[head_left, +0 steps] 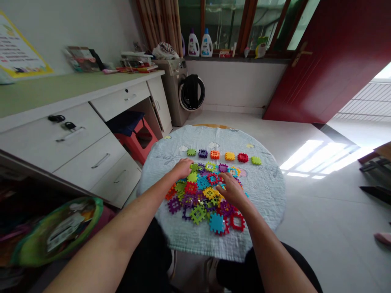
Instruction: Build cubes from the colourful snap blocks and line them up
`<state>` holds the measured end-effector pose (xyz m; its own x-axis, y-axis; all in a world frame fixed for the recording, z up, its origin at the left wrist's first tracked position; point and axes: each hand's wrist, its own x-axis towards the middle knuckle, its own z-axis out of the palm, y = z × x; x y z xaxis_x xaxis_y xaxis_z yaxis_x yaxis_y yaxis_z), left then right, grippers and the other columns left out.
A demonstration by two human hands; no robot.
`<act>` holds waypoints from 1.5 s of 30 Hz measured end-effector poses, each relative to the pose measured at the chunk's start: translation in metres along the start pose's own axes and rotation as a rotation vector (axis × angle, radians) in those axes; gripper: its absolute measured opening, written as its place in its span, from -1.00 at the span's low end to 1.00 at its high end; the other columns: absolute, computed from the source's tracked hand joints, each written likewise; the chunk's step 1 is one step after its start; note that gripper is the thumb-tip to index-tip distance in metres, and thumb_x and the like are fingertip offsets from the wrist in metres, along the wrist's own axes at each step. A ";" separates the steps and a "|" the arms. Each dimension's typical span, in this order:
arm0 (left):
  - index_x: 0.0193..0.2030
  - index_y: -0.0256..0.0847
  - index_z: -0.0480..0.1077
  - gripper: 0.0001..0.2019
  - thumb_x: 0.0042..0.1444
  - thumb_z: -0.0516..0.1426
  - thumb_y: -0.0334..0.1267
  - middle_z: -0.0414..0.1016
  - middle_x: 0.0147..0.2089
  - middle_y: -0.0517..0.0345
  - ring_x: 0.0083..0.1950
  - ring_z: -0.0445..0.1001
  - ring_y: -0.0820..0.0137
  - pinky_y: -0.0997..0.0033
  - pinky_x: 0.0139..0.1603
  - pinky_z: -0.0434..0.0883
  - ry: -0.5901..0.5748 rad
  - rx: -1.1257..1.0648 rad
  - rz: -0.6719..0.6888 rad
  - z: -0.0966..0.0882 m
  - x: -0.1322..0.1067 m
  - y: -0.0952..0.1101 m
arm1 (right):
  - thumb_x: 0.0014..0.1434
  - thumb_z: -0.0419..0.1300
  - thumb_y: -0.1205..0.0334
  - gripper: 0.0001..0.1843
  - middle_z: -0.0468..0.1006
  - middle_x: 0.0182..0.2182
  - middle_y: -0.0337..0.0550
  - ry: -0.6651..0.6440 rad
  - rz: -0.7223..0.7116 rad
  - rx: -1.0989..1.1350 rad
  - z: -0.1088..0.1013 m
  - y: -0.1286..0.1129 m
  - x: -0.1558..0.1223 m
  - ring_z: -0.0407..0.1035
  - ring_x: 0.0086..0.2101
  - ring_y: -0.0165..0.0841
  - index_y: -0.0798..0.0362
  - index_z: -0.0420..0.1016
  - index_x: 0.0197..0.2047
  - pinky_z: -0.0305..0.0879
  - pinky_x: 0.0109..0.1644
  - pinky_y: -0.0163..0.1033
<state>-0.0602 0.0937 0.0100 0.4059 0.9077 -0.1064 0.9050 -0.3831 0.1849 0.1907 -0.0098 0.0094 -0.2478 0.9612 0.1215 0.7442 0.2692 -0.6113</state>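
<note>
A heap of colourful plastic interlocking tiles (204, 194) lies on a small round table covered with a pale blue quilted cloth (265, 191). Beyond the heap, several single tiles form a row (224, 155): green, purple, orange, yellow, red, green. My left hand (182, 167) rests palm down on the heap's far left side, fingers curled over tiles near a green one. My right hand (230, 188) lies on the heap's right side, fingers bent over the tiles. What either hand grips, if anything, is hidden under the fingers.
A white desk with drawers (91, 134) stands at the left, a red stool (137, 138) under it. A washing machine (186, 91) sits at the back, a dark red door (330, 61) at the right. A green bag (58, 232) lies at lower left.
</note>
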 end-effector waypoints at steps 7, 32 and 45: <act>0.13 -0.28 0.38 -0.57 0.12 0.00 -0.42 0.46 0.14 -0.16 0.15 0.44 0.18 0.25 0.19 0.32 0.044 -0.054 -0.118 -0.006 -0.043 0.007 | 0.15 0.17 0.28 -0.57 0.45 0.02 0.03 -0.149 0.019 -0.056 -0.004 0.004 -0.001 0.34 0.02 -0.23 0.08 0.37 0.11 0.22 0.12 -0.13; 0.14 -0.22 0.36 -0.48 0.12 0.14 0.04 0.17 0.36 -0.18 0.39 0.07 0.00 0.04 0.34 0.10 0.191 -0.070 -0.193 0.038 -0.002 -0.003 | 0.10 0.20 0.35 -0.60 0.43 0.00 0.01 -0.329 0.048 -0.136 -0.001 -0.014 -0.014 0.37 -0.04 -0.24 0.04 0.40 0.05 0.25 0.10 -0.13; 0.00 -0.06 0.44 -0.66 0.05 0.20 -0.15 0.22 0.33 0.00 0.37 0.05 0.00 -0.14 0.32 0.05 0.163 -0.014 -0.137 0.032 -0.004 0.013 | 0.10 0.23 0.34 -0.60 0.42 0.01 0.03 -0.313 0.049 -0.123 -0.001 -0.016 -0.014 0.37 -0.02 -0.23 0.08 0.41 0.04 0.26 0.08 -0.15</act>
<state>-0.0460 0.0794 -0.0188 0.2523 0.9673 0.0282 0.9480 -0.2529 0.1931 0.1832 -0.0277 0.0181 -0.3745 0.9128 -0.1630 0.8242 0.2472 -0.5094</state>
